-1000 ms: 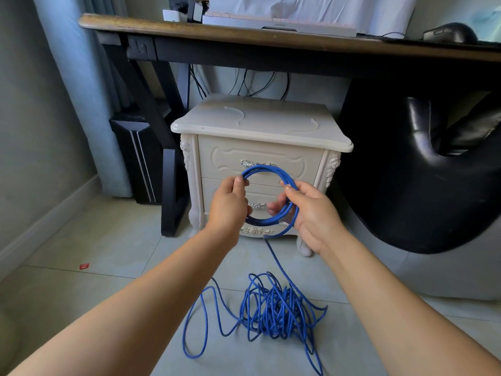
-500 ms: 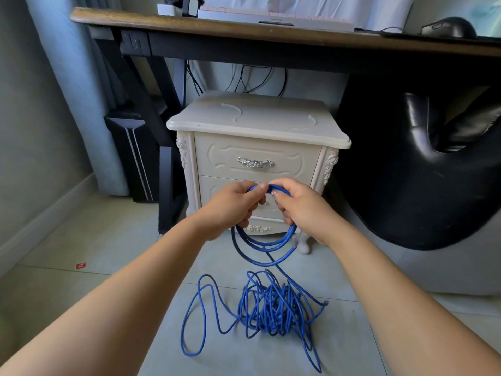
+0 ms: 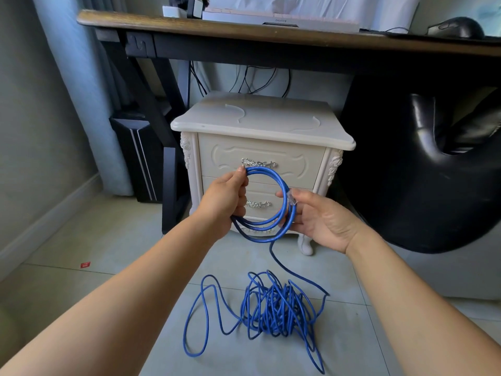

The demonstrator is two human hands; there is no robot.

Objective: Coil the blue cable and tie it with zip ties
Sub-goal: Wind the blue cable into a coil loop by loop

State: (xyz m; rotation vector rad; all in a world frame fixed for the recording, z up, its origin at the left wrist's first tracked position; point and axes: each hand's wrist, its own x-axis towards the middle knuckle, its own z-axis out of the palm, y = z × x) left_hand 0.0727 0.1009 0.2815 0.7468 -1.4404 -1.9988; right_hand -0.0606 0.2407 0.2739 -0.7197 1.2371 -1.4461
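The thin blue cable (image 3: 267, 170) is partly wound into a small coil, held in the air before the cream carved wooden nightstand (image 3: 260, 118). The rest lies tangled on the pale tiled floor (image 3: 108, 240). My left hand (image 3: 225, 196) has a closed grip on the coil's left side. My right hand (image 3: 322, 221) has a looser grip, thumb and curled fingers round the right side, by the clear plastic plug (image 3: 292, 198).

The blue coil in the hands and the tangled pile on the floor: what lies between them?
In the head view, one cable strand hangs from the coil down to the pile, over bare floor tiles.
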